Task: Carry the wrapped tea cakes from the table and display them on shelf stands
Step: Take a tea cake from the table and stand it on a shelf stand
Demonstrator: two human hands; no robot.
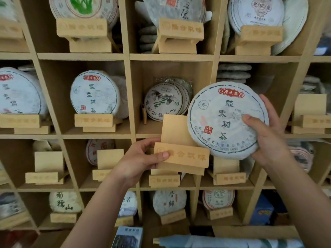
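- The right hand (265, 133) grips a round tea cake wrapped in white paper with a red label and dark characters (225, 119), thumb across its face and fingers curled behind its right edge.
- The cake is held in the air before the wooden grid shelf (172, 57), level with the middle row.
- The left hand (143, 159) pinches a pale wooden display stand with an engraved front strip (180, 151) by its left end, thumb on the front.
- The cake's lower left edge overlaps the stand's upright back; whether they touch is unclear.
- Behind them, a cubby holds smaller wrapped cakes leaning in clear plastic (166, 101).
- Neighbouring cubbies hold wrapped cakes on like stands.
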